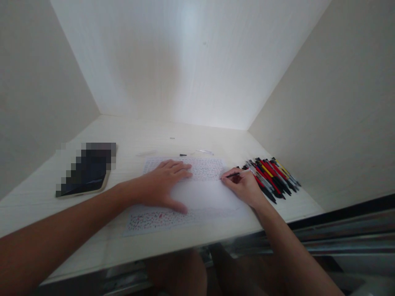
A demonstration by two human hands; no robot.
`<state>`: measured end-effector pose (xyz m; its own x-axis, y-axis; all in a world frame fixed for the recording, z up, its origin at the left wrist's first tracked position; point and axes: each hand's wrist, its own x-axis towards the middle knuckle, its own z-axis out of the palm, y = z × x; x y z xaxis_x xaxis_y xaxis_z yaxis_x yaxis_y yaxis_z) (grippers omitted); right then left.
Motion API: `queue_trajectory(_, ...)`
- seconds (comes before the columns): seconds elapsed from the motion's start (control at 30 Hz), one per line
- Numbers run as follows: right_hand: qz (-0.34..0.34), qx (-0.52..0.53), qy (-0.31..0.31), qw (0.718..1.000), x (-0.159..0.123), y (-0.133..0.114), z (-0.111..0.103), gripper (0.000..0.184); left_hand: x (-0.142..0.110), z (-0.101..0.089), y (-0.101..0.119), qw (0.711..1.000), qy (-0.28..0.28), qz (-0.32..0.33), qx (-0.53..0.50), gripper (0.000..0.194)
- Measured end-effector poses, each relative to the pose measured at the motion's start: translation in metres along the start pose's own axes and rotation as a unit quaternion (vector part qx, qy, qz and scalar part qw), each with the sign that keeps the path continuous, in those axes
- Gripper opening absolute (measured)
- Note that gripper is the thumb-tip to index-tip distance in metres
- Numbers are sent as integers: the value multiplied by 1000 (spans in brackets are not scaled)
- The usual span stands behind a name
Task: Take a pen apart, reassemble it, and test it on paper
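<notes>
My left hand (163,183) lies flat with fingers stretched out on a sheet of paper (200,193) covered in small red and dark marks. My right hand (243,187) is closed around a black pen (232,175). The pen's tip touches the paper's right edge. The sheet lies on a pale wooden desk (138,135).
A pile of several red, black and yellow pens (271,179) lies to the right of my right hand. A dark phone (84,172) lies at the left of the desk. Small pen parts (197,153) sit behind the paper. Walls close in the desk on three sides.
</notes>
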<state>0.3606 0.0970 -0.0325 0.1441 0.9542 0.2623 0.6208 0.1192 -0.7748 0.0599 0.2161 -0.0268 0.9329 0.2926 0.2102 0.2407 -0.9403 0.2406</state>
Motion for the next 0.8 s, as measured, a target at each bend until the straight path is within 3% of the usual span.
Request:
queue_trajectory(0.23, 10, 15, -8, 1000, -1, -1, 0, 9, 1, -5, 3, 999, -44, -15, 13, 99)
queue_trajectory(0.8, 4, -6, -5, 1000, -2, -5, -1, 9, 3, -10, 7, 998, -53, -27, 18, 100)
